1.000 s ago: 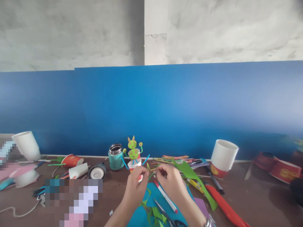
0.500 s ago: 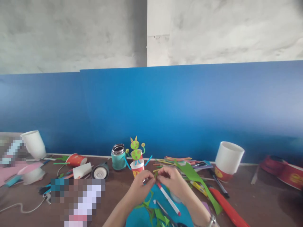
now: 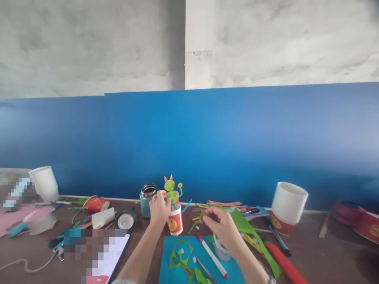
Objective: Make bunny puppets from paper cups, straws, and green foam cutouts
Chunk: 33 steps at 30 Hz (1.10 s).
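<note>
Left hand (image 3: 160,207) is now reaching farther and to the left, over at the cup figure (image 3: 175,221), instead of working right beside the right hand (image 3: 217,221) like a moment ago. Its fingers are curling narrow against the figure's left side, but I can't tell if they're actually gripping or just touching. Right hand is hovering nearer, just right of the figure, and pinching a small green piece (image 3: 201,216). Label-wise, the figure's lower cup is showing a gold emblem on red, and the big white cup (image 3: 288,203) at far right is carrying a similar one on its red base; any lettering is coming out too small to read. Everything's sitting on a dark brown table (image 3: 319,260), with a blue sheet (image 3: 166,256) lying at the near middle and green scraps plus a red-capped marker (image 3: 211,254) resting on it. Behind, a shiny blue panel (image 3: 189,130) is running along the table's far edge, and a stained grey wall (image 3: 89,47) is rising above that.
</note>
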Available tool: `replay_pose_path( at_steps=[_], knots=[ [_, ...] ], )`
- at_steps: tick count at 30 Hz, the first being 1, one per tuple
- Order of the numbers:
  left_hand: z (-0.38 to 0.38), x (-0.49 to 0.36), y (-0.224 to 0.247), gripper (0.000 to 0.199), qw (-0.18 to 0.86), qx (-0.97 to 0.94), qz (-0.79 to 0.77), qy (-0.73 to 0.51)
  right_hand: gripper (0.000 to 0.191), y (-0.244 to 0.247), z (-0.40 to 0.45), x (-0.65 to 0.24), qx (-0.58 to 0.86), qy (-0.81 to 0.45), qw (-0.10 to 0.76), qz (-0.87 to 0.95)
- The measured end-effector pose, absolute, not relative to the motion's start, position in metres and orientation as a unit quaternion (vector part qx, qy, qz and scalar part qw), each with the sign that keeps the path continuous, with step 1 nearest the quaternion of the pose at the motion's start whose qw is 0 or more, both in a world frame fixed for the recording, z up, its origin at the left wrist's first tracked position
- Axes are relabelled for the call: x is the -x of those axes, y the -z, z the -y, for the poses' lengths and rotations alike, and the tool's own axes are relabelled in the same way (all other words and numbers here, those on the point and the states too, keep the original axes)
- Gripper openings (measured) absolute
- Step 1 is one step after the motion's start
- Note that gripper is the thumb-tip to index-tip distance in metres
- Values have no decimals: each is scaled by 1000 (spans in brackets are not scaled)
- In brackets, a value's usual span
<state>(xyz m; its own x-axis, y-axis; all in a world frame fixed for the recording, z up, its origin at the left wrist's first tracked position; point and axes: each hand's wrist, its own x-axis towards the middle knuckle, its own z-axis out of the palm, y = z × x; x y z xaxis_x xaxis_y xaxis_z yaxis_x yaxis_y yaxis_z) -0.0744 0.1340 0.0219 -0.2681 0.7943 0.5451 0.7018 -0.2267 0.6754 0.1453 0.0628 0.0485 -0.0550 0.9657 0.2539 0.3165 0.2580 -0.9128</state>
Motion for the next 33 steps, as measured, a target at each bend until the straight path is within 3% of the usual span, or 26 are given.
replay_pose_path(
  at_steps=[4,8,16,33],
  knots=[
    [-121,62,-27,24,80,-631,-595,-492,13,-67,-63,-148,489,-354,489,630],
    [-104,50,-34,15,120,-670,-547,-487,17,-90,-85,-146,466,-327,507,647],
    [-94,39,-38,14,169,-680,-510,-499,9,-91,-130,-127,443,-335,444,703],
    [-94,37,-35,15,211,-668,-508,-502,2,-98,-124,-121,438,-346,365,745]
  ],
)
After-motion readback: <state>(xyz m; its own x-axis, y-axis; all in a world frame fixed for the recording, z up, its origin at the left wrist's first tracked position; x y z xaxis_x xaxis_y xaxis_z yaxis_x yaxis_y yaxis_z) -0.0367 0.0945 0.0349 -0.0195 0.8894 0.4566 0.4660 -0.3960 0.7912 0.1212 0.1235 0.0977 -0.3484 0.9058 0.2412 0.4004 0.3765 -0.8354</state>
